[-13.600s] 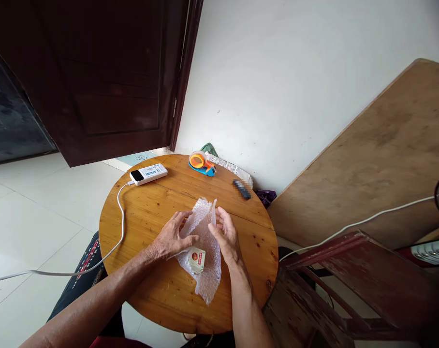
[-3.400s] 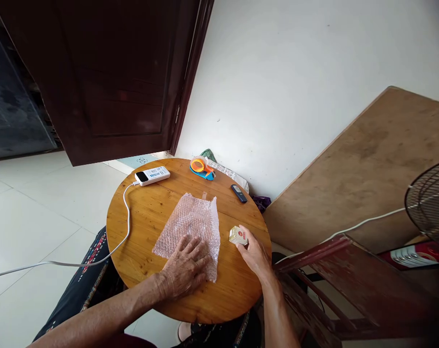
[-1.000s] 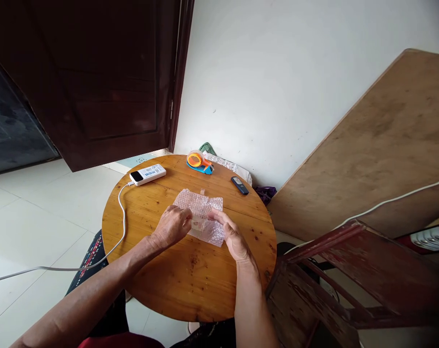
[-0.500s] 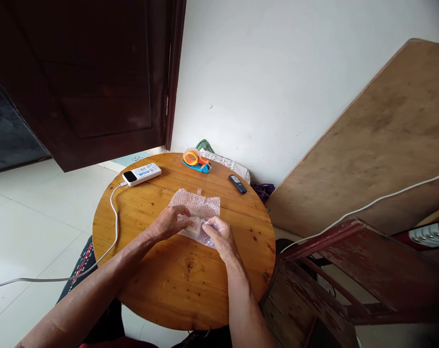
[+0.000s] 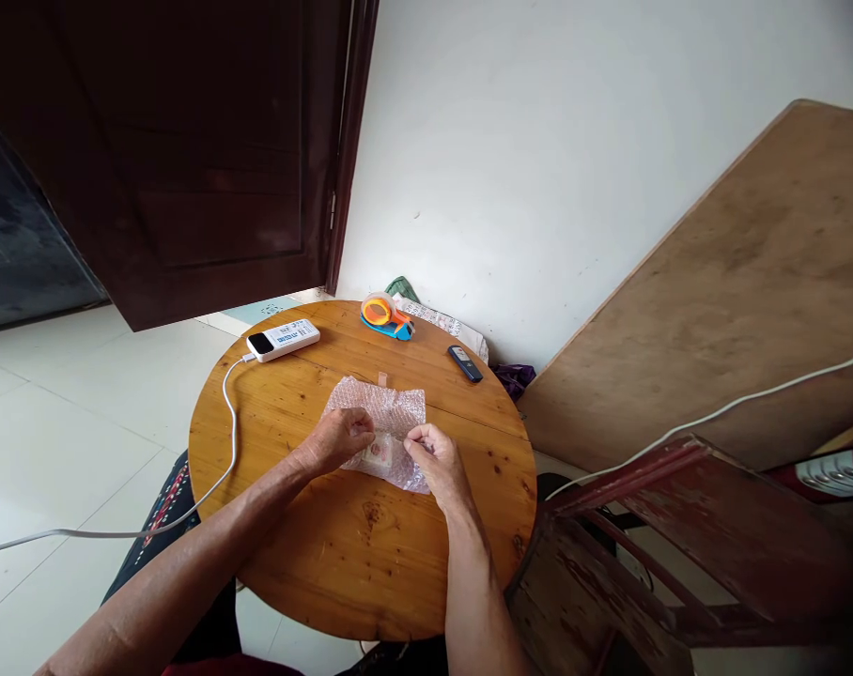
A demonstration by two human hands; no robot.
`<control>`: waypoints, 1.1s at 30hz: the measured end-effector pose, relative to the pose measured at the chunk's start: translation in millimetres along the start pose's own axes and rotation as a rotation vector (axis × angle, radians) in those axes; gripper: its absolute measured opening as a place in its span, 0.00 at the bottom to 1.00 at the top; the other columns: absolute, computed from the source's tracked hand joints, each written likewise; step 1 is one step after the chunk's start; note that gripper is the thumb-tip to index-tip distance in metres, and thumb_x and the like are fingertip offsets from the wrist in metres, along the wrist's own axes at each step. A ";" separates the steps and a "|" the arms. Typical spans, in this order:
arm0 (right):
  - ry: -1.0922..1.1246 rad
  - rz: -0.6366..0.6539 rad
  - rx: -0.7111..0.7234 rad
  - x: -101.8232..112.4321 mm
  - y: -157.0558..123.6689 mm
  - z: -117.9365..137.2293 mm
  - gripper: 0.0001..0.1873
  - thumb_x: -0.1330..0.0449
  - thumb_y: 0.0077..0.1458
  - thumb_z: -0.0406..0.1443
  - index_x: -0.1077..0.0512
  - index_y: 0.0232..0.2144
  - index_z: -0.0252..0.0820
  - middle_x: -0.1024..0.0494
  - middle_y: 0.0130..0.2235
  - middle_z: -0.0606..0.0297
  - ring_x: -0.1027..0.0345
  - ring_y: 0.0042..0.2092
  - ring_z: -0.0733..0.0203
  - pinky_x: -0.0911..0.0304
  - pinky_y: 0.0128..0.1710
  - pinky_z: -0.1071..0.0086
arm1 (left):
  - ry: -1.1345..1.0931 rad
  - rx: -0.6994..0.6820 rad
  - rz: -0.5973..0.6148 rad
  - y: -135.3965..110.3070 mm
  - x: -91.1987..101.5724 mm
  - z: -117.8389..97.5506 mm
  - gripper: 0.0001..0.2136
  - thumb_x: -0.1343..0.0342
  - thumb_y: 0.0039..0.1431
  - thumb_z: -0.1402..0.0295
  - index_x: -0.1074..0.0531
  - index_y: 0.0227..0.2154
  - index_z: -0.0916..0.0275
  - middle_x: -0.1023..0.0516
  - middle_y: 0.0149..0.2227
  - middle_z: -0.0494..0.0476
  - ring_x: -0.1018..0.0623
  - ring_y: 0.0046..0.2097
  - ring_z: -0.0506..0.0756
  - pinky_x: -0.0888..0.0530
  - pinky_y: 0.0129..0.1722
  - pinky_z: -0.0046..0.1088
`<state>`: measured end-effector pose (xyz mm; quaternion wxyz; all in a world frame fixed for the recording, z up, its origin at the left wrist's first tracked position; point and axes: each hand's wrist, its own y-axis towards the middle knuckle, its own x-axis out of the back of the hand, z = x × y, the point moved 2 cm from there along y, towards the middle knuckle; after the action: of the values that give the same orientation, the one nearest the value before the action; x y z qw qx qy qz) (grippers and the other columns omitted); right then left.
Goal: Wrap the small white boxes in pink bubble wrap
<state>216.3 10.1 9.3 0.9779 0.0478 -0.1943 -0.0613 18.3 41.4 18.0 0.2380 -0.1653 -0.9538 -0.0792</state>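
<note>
A sheet of bubble wrap lies on the round wooden table, with a strip of clear tape at its far edge. In the fold nearer me, a small pale item with reddish marks shows through the clear plastic; its kind is too blurred to tell. My left hand is closed in a pinch on the wrap's left side. On the right side, my right hand pinches the wrap between thumb and fingers.
At the back stands an orange and blue tape dispenser. A white device with a cable lies back left, a dark remote-like object back right. A worn red wooden chair is right of the table.
My hands have moved a little farther apart, uncovering the pale item between them. The view has shifted slightly, so the table sits a bit lower in the picture.
</note>
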 end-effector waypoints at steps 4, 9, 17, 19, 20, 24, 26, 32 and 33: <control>-0.125 -0.252 0.139 6.0 -5.9 16.2 0.07 0.42 0.53 0.41 0.28 0.30 0.45 0.24 0.30 0.64 0.32 0.31 0.58 0.35 0.34 0.66 | 0.012 0.016 -0.023 0.3 -0.6 -0.7 0.06 0.46 0.50 0.68 0.26 0.26 0.64 0.26 0.26 0.50 0.28 0.31 0.51 0.33 0.33 0.24; -0.378 -0.113 0.518 -3.4 -27.8 71.0 0.10 0.47 0.61 0.35 0.25 0.35 0.47 0.22 0.37 0.59 0.29 0.42 0.53 0.35 0.46 0.60 | 0.021 0.011 -0.018 -0.6 -0.8 -1.4 0.06 0.47 0.50 0.69 0.26 0.27 0.64 0.25 0.26 0.50 0.28 0.31 0.51 0.33 0.33 0.24; -0.689 0.217 0.514 -25.5 -28.9 57.9 0.10 0.47 0.60 0.29 0.25 0.36 0.44 0.23 0.41 0.58 0.34 0.42 0.50 0.37 0.45 0.56 | 0.073 0.058 -0.089 -7.8 5.3 3.7 0.07 0.45 0.52 0.65 0.26 0.29 0.63 0.23 0.28 0.51 0.26 0.32 0.52 0.33 0.33 0.24; -0.699 0.212 0.519 -25.6 -29.6 53.7 0.11 0.47 0.61 0.30 0.25 0.40 0.44 0.23 0.43 0.58 0.34 0.43 0.50 0.38 0.45 0.57 | 0.084 0.068 -0.112 -14.6 15.4 8.1 0.08 0.46 0.54 0.64 0.26 0.30 0.62 0.22 0.29 0.52 0.25 0.33 0.52 0.32 0.34 0.24; -0.707 0.214 0.525 -25.6 -30.5 53.7 0.12 0.47 0.61 0.30 0.26 0.42 0.44 0.23 0.44 0.58 0.35 0.43 0.51 0.39 0.45 0.57 | 0.098 0.081 -0.132 -18.8 21.7 10.8 0.08 0.46 0.55 0.63 0.26 0.31 0.61 0.21 0.30 0.53 0.24 0.33 0.53 0.32 0.34 0.25; -0.815 0.238 0.515 -27.1 -34.7 61.8 0.15 0.45 0.62 0.32 0.28 0.49 0.46 0.25 0.46 0.59 0.35 0.45 0.52 0.42 0.46 0.59 | 0.286 0.203 -0.222 -36.3 46.2 21.5 0.10 0.48 0.56 0.61 0.26 0.33 0.61 0.23 0.29 0.53 0.25 0.31 0.53 0.33 0.32 0.26; -0.898 0.251 0.495 -28.7 -35.6 66.3 0.16 0.44 0.62 0.34 0.30 0.52 0.48 0.25 0.47 0.59 0.36 0.46 0.52 0.43 0.46 0.59 | 0.309 0.261 -0.225 -42.8 52.3 24.4 0.12 0.47 0.56 0.60 0.26 0.36 0.62 0.22 0.30 0.53 0.25 0.31 0.54 0.32 0.32 0.27; -1.077 0.298 0.505 -35.0 -32.6 70.4 0.15 0.39 0.60 0.38 0.28 0.49 0.51 0.27 0.44 0.60 0.37 0.45 0.52 0.46 0.42 0.61 | 0.065 0.468 -0.121 -48.1 44.8 23.1 0.17 0.45 0.54 0.61 0.27 0.44 0.66 0.23 0.27 0.53 0.24 0.25 0.53 0.33 0.20 0.24; -1.095 0.303 0.518 -35.7 -31.7 70.3 0.13 0.38 0.59 0.38 0.27 0.48 0.51 0.27 0.44 0.60 0.37 0.45 0.52 0.47 0.42 0.61 | 0.000 0.501 -0.097 -47.9 41.6 22.4 0.17 0.45 0.55 0.62 0.27 0.44 0.66 0.25 0.24 0.51 0.26 0.22 0.53 0.34 0.18 0.24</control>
<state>153.2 -21.1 56.9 0.6910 0.2170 -0.6804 0.1119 -42.9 13.5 14.9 0.2674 -0.0554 -0.9505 0.1484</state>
